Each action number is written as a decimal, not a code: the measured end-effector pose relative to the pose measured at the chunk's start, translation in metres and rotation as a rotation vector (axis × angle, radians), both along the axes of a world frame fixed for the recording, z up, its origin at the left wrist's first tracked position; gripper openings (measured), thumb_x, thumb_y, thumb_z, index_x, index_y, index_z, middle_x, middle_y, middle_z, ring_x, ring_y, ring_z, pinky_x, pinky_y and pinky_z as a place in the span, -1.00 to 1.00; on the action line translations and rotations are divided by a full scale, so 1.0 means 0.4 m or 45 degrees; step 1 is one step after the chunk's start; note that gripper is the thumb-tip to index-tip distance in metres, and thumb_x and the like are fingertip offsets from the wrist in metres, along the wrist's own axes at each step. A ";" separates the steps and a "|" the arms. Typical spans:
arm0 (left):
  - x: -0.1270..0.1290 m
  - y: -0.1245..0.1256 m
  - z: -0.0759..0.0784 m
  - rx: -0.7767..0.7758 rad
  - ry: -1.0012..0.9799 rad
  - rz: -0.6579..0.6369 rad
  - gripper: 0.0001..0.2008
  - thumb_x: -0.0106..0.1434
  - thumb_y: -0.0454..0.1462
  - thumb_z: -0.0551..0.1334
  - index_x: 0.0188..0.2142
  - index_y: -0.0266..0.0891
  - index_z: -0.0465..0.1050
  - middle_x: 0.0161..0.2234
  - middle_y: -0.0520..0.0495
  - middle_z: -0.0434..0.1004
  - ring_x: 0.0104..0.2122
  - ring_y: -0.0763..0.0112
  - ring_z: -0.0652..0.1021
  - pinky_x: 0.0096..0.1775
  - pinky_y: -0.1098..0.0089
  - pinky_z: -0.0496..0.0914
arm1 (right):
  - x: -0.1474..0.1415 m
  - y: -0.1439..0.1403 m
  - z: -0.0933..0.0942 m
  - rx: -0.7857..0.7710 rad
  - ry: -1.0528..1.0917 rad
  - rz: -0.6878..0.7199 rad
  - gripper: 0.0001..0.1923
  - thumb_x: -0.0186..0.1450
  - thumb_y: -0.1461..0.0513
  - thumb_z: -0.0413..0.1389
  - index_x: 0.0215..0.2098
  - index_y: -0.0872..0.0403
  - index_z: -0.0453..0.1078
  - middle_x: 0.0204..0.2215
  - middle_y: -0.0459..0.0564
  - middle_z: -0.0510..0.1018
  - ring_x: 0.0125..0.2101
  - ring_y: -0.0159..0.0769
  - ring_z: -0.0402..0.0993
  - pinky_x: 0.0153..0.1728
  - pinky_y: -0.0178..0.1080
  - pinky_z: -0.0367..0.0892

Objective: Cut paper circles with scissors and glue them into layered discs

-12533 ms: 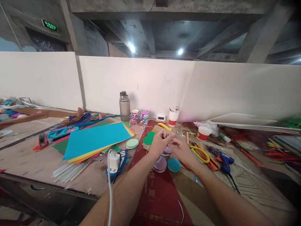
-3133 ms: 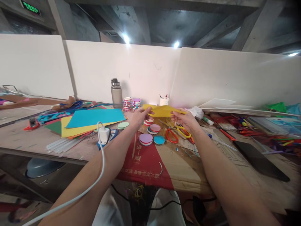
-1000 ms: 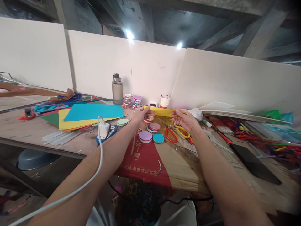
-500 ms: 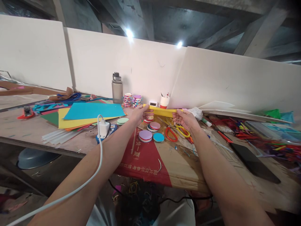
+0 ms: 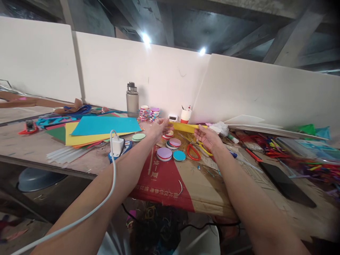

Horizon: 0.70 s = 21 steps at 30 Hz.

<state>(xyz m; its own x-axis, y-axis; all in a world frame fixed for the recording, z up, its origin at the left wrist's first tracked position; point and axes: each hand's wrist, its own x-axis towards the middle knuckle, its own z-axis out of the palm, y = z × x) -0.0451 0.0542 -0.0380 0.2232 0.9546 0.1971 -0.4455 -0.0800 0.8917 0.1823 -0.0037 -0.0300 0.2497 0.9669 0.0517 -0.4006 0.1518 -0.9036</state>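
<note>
Both my arms reach forward over the workbench. A folded yellow paper strip lies flat just past my fingertips. My left hand is at the strip's left end with its fingers spread. My right hand is palm-up and open just below the strip's right end. Neither hand grips the strip. Below the hands lie round paper discs: a lilac one, a blue one and a pink one. Red-handled scissors and yellow-handled scissors lie by my right wrist.
A stack of coloured sheets lies at the left, clear glue sticks in front of it. A charger with a white cable crosses my left arm. A bottle, a paper cup and a black slab stand around a red banner.
I held the yellow paper in the air with both hands and folded it into a narrow strip. Now both hands have opened and the strip rests on the bench.
</note>
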 end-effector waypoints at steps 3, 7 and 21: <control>-0.001 -0.004 -0.003 0.091 0.031 -0.053 -0.52 0.03 -0.15 0.46 -0.14 -0.24 0.32 -0.41 -0.06 0.60 -0.51 0.43 0.60 -0.47 0.50 0.38 | 0.012 0.000 0.006 -0.064 0.056 0.022 -0.89 0.25 0.35 0.22 -0.42 0.11 0.40 -0.54 -0.08 0.59 -0.53 -0.46 0.53 -0.46 -0.42 0.52; 0.004 -0.006 -0.006 0.139 0.082 -0.076 -0.71 0.07 -0.24 0.43 -0.30 -0.32 0.40 -0.45 -0.08 0.59 -0.51 0.48 0.58 -0.46 0.53 0.37 | 0.016 -0.004 0.012 -0.082 0.036 0.046 -0.90 0.24 0.35 0.23 -0.42 0.12 0.41 -0.54 -0.07 0.59 -0.54 -0.46 0.52 -0.47 -0.43 0.51; 0.004 -0.015 0.006 -0.080 0.057 0.001 -0.89 0.24 -0.30 0.28 -0.31 -0.32 0.38 -0.49 -0.12 0.59 -0.52 0.40 0.60 -0.50 0.51 0.36 | 0.012 -0.005 0.020 -0.146 0.038 -0.008 -0.85 0.24 0.43 0.19 -0.44 0.13 0.38 -0.55 -0.10 0.56 -0.54 -0.46 0.53 -0.47 -0.42 0.52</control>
<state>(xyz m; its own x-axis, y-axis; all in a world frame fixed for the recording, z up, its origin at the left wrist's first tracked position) -0.0435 0.0481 -0.0356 0.2295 0.9650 0.1267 -0.4053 -0.0236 0.9139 0.1872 -0.0057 -0.0218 0.2559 0.9644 -0.0666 -0.4266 0.0508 -0.9030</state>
